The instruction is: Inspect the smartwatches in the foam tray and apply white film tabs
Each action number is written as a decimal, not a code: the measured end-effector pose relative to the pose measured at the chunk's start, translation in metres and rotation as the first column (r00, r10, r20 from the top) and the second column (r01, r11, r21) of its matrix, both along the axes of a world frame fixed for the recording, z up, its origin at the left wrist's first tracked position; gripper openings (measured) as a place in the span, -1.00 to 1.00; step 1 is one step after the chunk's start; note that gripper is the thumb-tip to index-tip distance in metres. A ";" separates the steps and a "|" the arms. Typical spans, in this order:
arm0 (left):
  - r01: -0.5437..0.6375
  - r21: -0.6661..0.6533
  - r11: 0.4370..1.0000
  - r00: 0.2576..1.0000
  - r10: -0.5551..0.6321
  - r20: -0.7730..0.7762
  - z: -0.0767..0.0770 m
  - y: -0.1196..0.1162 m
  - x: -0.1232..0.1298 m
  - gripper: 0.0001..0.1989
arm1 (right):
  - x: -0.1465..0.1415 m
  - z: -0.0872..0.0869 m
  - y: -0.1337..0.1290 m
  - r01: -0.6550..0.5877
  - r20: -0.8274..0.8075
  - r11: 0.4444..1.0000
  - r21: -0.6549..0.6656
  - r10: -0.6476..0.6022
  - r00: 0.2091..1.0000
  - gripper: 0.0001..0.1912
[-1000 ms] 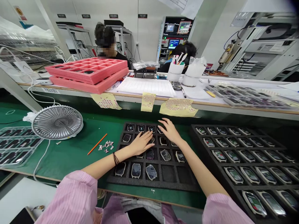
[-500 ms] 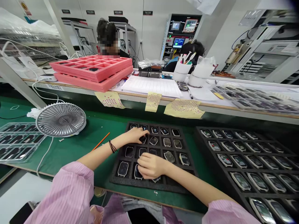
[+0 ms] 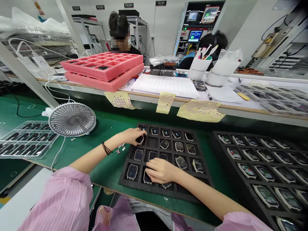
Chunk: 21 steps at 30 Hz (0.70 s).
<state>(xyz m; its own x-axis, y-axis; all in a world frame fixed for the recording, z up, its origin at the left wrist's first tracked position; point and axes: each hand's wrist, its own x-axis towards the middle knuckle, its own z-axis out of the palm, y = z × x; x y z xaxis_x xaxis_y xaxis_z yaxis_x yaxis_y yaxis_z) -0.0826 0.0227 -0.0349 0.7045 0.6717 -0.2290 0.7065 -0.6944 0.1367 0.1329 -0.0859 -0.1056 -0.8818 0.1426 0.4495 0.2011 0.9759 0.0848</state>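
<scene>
A black foam tray point(image 3: 154, 189) lies on the green mat, its compartments holding watch bodies. My left hand point(image 3: 133, 136) is closed on a dark-screened watch body point(image 3: 139, 140) at the tray's upper left, in the second row. To its right, one second-row compartment point(image 3: 152, 143) holds no watch. My right hand point(image 3: 161, 171) rests over the lower middle of the tray with fingers curled, touching or just above a watch body point(image 3: 147, 176) in the front row; what its fingertips hold, if anything, is hidden. Lit screens show on several back-row watches point(image 3: 166, 132).
A second black tray of watches point(image 3: 216, 150) sits right. Left are a grey fan point(image 3: 72, 119), a clear tray point(image 3: 24, 139) and small scraps point(image 3: 120, 148). Pink foam trays point(image 3: 103, 69), papers point(image 3: 165, 86) and a pen cup point(image 3: 199, 66) stand on the shelf. Two people are beyond.
My left hand has moved left within the second row, away from the compartment that now shows bare. My right hand stays over the lower middle. The view has shifted, and scraps show beside the tray.
</scene>
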 end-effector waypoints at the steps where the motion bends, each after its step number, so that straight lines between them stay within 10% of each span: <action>1: 0.016 0.015 1.000 1.000 -0.015 -0.024 -0.001 0.001 0.003 -0.36 | 0.000 0.000 0.000 0.009 -0.003 1.000 -0.008 -0.009 1.000 -0.82; 13: 0.011 0.011 1.000 0.981 -0.013 0.192 0.030 -0.024 -0.011 -0.57 | 0.001 0.000 -0.001 0.031 -0.025 0.999 -0.019 -0.031 0.999 -0.85; 21: 0.149 0.053 0.987 0.979 -0.140 -0.150 0.007 -0.069 0.005 -0.58 | 0.001 0.000 -0.001 0.039 -0.034 0.999 -0.021 -0.040 0.999 -0.76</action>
